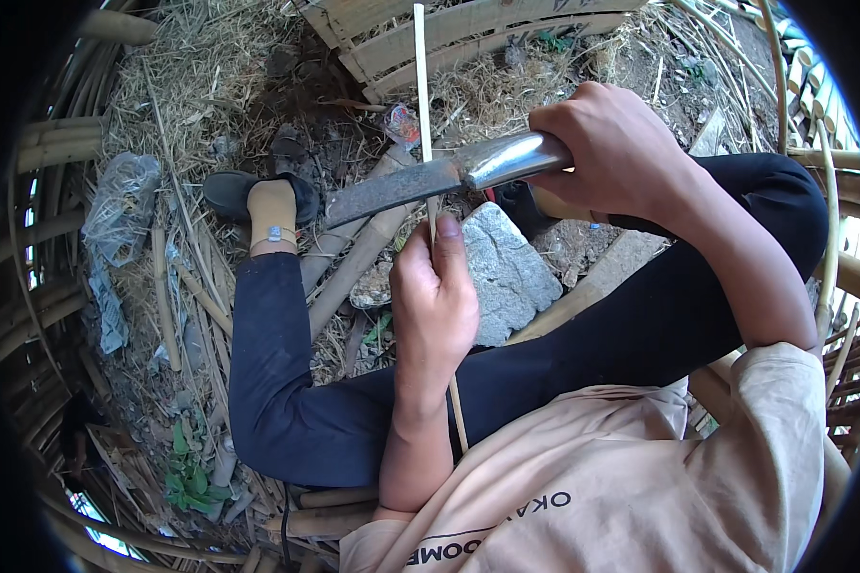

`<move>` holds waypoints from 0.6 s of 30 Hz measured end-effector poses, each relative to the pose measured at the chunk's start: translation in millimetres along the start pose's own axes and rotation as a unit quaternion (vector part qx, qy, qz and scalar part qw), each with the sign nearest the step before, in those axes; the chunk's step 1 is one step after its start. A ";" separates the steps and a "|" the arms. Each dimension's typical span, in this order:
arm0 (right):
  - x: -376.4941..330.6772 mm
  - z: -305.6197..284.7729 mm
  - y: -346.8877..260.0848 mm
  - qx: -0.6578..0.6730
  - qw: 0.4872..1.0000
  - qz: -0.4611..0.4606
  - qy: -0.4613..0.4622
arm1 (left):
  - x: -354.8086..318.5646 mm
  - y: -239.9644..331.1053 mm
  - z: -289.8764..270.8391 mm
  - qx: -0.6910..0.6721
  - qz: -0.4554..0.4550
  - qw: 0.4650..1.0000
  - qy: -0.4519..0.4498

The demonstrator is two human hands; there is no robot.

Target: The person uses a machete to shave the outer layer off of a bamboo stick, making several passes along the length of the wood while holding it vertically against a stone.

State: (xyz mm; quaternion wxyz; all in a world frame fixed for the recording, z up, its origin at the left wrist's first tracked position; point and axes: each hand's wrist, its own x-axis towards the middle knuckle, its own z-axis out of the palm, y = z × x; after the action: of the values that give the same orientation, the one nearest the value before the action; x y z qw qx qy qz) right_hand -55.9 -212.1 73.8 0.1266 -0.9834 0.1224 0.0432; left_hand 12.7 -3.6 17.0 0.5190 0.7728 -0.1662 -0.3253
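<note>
Bamboo strip [419, 76], one, upright above my lap, pinched in my left hand [434, 301], thumb up. One knife [430, 180], blade across the strip; right hand [610, 148] fisted round its handle, wrist bent. One grey stone [508, 272] below.

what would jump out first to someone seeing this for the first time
At centre, the big knife held in the right hand, its blade laid across a thin bamboo strip that the left hand grips upright. Just below the blade sits a grey stone, between the person's dark-trousered legs, on ground strewn with straw and cut bamboo.
</note>
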 end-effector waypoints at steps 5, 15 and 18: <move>1.6 7.5 2.7 -0.007 1.000 -0.006 0.011 | 2.6 -6.6 -2.9 0.005 0.012 1.000 0.006; 7.1 18.0 3.7 -0.020 1.000 0.010 0.004 | -0.1 -3.7 -1.6 0.100 0.064 0.992 0.049; 13.8 33.0 15.1 -0.033 0.999 0.017 0.024 | -4.4 2.5 3.0 0.122 0.072 0.989 0.049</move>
State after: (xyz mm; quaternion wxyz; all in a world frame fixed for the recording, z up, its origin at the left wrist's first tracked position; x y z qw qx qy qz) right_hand -48.1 -220.9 36.8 0.0908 -0.9855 0.1408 0.0256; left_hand 7.6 -4.1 19.9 0.4501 0.8314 -0.2346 -0.2264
